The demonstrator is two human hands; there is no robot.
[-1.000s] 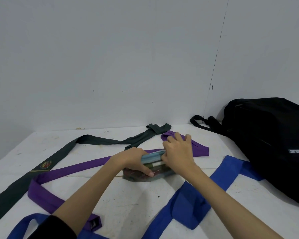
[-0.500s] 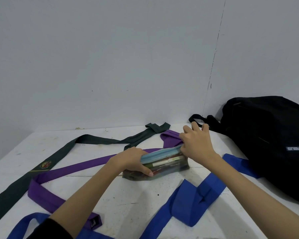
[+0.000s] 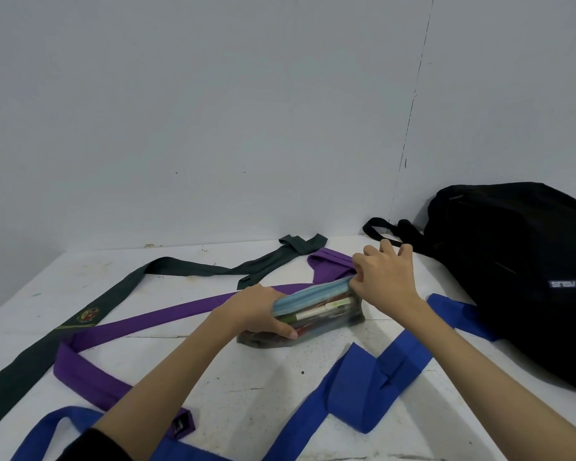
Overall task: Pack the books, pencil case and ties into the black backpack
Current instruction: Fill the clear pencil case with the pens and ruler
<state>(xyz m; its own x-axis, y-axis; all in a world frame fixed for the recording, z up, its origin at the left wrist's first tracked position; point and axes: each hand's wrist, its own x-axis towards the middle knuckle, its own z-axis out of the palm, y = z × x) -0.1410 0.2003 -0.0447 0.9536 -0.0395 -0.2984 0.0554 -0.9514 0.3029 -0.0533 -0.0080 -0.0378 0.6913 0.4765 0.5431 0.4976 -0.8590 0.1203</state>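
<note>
A see-through pencil case (image 3: 316,316) with a light blue zip and pens inside lies at the middle of the white table (image 3: 246,377). My left hand (image 3: 256,309) grips its left end. My right hand (image 3: 384,277) pinches the zip at its right end. A black backpack (image 3: 519,271) lies at the right against the wall. Three ties lie spread on the table: a dark green one (image 3: 113,294) with a crest, a purple one (image 3: 140,324) under the case, and a blue one (image 3: 363,390) in front. No books are visible.
A grey wall (image 3: 213,128) rises right behind the table. The backpack's black strap (image 3: 383,227) loops out towards the wall. My forearms cross the blue tie and the purple tie's near end (image 3: 180,424).
My right hand has slid rightwards along the top of the pencil case, from its middle to its right end. My left hand has kept its hold on the left end.
</note>
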